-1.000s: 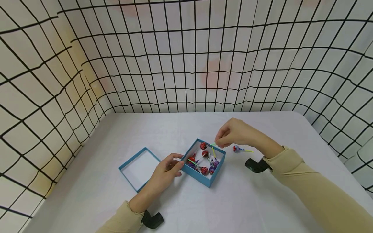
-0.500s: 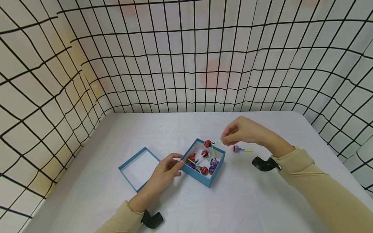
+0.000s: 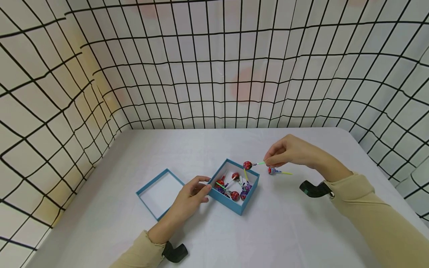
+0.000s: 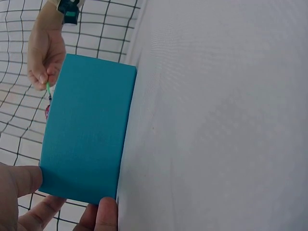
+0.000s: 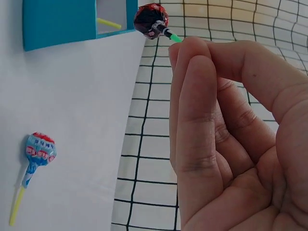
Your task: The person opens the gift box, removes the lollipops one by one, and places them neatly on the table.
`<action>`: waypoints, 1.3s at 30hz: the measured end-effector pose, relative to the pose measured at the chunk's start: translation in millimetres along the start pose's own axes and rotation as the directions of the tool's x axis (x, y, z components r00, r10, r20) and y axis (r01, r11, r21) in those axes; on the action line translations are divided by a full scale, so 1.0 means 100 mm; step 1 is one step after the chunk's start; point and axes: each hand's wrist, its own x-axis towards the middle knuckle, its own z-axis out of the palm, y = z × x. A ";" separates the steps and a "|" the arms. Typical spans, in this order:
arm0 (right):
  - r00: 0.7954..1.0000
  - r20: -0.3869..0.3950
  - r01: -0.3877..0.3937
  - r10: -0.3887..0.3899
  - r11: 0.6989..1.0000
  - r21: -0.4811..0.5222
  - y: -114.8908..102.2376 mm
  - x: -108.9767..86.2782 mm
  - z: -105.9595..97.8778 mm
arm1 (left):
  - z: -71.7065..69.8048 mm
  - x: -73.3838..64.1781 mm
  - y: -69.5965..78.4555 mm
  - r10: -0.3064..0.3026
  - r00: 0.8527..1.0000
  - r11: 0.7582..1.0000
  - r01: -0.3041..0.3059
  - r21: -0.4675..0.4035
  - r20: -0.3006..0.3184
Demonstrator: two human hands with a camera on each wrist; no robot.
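Note:
My right hand [image 3: 286, 150] pinches a red-wrapped lollipop [image 3: 247, 165] by its green stick. The candy head hangs over the back right rim of an open blue box [image 3: 225, 201], and shows dark red in the right wrist view. Inside the box lie several wrapped lollipops [image 3: 235, 195], red and purple. My left hand [image 3: 189, 199] holds the box's left corner, its thumb at the upper edge and fingers against the end in the left wrist view. Another lollipop [image 5: 40, 150], with a blue and red wrapper and yellow stick, lies on the table right of the box.
A blue-edged white lid [image 3: 159, 195] lies inside-up on the table, left of the box and close to my left forearm. White cloth covers the table [image 3: 268, 230]. A black grid net [image 3: 214, 74] rises behind the table and along its sides.
My right hand has moved right, drawing the red lollipop from over the box's inside to its back right rim. The left hand and the box have stayed in place.

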 end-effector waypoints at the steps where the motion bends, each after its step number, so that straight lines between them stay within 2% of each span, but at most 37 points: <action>1: 1.000 0.001 -0.003 0.003 1.000 0.006 0.02 -0.01 -0.01 | 0.00 0.00 0.00 0.001 1.000 1.000 -0.001 0.000 0.000; 15: 0.999 0.016 -0.044 0.043 0.992 0.117 0.35 -0.17 -0.12 | 0.01 0.01 0.00 -0.011 1.000 1.000 0.011 -0.021 -0.009; 25: 0.999 0.037 -0.039 0.034 0.987 0.158 0.67 -0.29 -0.21 | 0.00 0.01 0.01 -0.013 1.000 1.000 0.013 -0.021 -0.004; 31: 0.997 0.057 -0.055 0.045 0.980 0.190 0.90 -0.32 -0.22 | 0.00 0.01 0.01 -0.018 1.000 1.000 0.018 -0.022 -0.007; 39: 0.993 0.088 -0.095 0.077 0.969 0.227 1.07 -0.32 -0.21 | 0.00 0.00 0.00 -0.021 1.000 1.000 0.020 -0.020 -0.009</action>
